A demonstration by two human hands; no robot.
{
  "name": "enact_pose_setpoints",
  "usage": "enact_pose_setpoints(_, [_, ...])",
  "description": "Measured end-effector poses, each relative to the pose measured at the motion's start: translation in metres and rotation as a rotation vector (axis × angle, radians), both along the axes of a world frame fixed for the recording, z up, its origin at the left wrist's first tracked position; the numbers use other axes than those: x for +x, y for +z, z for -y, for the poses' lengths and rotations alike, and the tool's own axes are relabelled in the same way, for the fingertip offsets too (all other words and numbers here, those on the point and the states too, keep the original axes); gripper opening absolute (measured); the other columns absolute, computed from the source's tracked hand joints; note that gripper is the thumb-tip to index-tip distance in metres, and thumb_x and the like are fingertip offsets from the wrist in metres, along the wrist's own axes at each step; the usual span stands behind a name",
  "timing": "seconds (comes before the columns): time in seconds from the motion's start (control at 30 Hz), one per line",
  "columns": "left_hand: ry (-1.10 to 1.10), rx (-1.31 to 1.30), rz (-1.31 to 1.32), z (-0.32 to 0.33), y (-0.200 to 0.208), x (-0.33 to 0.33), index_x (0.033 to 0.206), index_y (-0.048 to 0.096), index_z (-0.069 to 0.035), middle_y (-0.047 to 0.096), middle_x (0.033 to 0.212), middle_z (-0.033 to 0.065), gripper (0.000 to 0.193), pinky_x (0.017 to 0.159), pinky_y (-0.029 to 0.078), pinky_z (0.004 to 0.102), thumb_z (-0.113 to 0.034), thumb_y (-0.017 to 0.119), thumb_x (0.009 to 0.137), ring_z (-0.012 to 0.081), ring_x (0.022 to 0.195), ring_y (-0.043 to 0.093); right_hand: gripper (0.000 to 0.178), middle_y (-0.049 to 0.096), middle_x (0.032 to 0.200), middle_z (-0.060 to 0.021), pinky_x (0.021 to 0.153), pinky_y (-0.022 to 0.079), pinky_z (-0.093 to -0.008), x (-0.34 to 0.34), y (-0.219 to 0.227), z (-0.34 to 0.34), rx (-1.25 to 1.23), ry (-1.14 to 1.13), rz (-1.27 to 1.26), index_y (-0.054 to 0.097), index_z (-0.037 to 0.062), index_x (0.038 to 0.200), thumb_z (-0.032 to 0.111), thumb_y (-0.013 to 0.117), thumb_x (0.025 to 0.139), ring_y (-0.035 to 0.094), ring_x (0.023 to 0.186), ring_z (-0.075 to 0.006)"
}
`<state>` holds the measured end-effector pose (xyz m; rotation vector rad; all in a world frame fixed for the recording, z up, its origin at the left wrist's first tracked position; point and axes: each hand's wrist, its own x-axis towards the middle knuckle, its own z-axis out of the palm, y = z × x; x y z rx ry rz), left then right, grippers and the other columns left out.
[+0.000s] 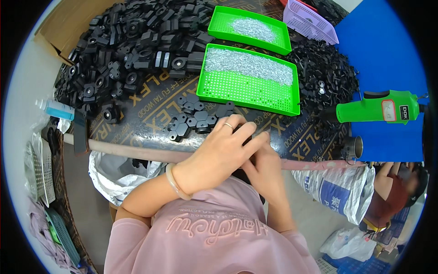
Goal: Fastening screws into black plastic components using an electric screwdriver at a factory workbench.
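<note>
1. Nearest the lens is your own pink top [214,233], and just past it your two hands meet at the near edge of the workbench [150,114], so the work sits close under your eyes.
2. Your left hand [219,157], with a pale bangle at the wrist and a ring on one finger, lies over the right with its fingers curled down; something dark shows beneath them, but what they grip, if anything, cannot be told.
3. Your right hand [264,171] is tucked under the left, fingers bent inward toward the same spot; whether they pinch a part is hidden.
4. Just beyond your knuckles lies a small cluster of black plastic parts [194,118], near enough to take one without stretching.
5. Past that cluster, the nearer green tray [248,89] holds a band of small silvery screws along its far side, its perforated near half bare; a second green tray [251,27] with more screws sits behind it.
6. A large heap of black parts [132,50] fills the bench's left, backed by a cardboard box [59,27].
7. To your right a green power screwdriver [378,107] hangs by the blue surface [383,50], ready at hand height.
8. A white sack [118,171] hangs open below the bench edge, likely to catch pieces.
</note>
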<state>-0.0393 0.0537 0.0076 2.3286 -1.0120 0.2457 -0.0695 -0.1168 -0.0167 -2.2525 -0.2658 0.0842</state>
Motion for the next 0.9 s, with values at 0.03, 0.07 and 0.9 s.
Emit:
enact_pose_setpoints(0.03, [-0.067, -0.026, -0.089, -0.001, -0.004, 0.0, 0.13, 0.059, -0.003, 0.056, 0.128, 0.0164, 0.05, 0.103, 0.045, 0.0453, -0.009, 0.064, 0.08, 0.0362, 0.119, 0.051, 0.027, 0.068, 0.092, -0.0168, 0.074, 0.052, -0.0457, -0.002, -0.01, -0.001, -0.215, 0.032, 0.154, 0.068, 0.0002, 0.095, 0.026, 0.07, 0.088, 0.064, 0.085, -0.0361])
enact_pose_setpoints(0.07, [-0.082, -0.032, -0.07, 0.0, -0.006, 0.0, 0.13, 0.059, -0.002, 0.056, 0.13, 0.0169, 0.05, 0.104, 0.044, 0.0453, -0.008, 0.063, 0.08, 0.0368, 0.12, 0.051, 0.027, 0.068, 0.092, -0.0168, 0.074, 0.052, -0.0457, -0.002, -0.013, -0.002, -0.219, 0.019, 0.152, 0.068, 0.0002, 0.095, 0.026, 0.07, 0.088, 0.064, 0.085, -0.0361])
enact_pose_setpoints(0.9, [0.705, -0.041, 0.24, -0.106, 0.014, 0.029, 0.097, 0.067, -0.003, 0.064, 0.1, 0.0127, 0.02, 0.084, 0.049, 0.0435, 0.005, 0.065, 0.078, 0.035, 0.094, 0.058, 0.031, 0.058, 0.089, -0.0114, 0.069, 0.048, -0.0434, 0.017, -0.006, 0.068, -0.446, -0.515, 0.331, 0.065, 0.0033, 0.083, 0.027, 0.084, 0.079, 0.061, 0.08, -0.0333])
